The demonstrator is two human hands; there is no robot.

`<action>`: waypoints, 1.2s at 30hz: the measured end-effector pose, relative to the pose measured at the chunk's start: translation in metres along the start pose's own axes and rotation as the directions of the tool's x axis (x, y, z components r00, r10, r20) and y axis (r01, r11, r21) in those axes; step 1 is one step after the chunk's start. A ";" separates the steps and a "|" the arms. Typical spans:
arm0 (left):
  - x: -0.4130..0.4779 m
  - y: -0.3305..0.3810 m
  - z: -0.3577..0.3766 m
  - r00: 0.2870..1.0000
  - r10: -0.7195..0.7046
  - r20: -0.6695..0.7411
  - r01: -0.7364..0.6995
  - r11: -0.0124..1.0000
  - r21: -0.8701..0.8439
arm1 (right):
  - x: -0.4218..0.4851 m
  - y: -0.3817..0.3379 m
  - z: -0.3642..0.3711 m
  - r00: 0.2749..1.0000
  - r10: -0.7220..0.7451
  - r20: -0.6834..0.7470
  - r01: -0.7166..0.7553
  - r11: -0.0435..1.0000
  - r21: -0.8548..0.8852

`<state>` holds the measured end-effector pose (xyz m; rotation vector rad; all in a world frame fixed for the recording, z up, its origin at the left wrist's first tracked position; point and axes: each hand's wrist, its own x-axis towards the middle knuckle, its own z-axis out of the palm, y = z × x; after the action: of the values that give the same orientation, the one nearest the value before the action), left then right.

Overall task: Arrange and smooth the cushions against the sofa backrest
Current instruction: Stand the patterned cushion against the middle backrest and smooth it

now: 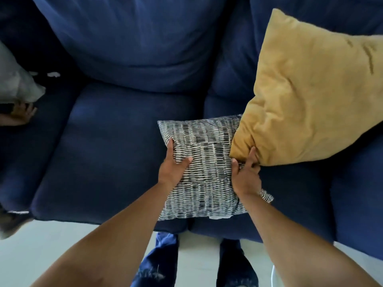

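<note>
Both hands grip the patterned cushion (204,168) lying on the blue sofa seat (107,154): the left hand (173,165) clasps its left edge, the right hand (246,175) its right edge. Just beyond the right hand, a yellow cushion (310,90) leans toward the backrest (134,42). Pale floor (62,241) lies below the arms.

You face a deep navy blue sofa (128,141), seat and back cushions the same plain blue. Near its front edge lies a cushion (205,168) patterned in short dark grey and black dashes on off-white, set in rows and blocks. Touching its right side, the mustard yellow cushion (310,96) is plain, with a soft velvety sheen. At the sofa's left edge you see a pale grey cushion (14,79). Your jeans (159,262) are dark blue over an off-white floor (62,241).
</note>
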<state>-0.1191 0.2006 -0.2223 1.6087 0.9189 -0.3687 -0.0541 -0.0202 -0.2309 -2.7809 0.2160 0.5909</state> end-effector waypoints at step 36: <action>0.063 0.108 -0.224 0.843 0.281 -0.458 -0.344 0.937 -0.058 | 0.022 -0.254 -0.024 0.923 -0.170 -0.345 0.370 0.642 0.672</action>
<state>-0.0545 0.4325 -0.1326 1.7089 0.9698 0.3052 0.0266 0.2111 -0.1564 -2.0167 0.0512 0.0261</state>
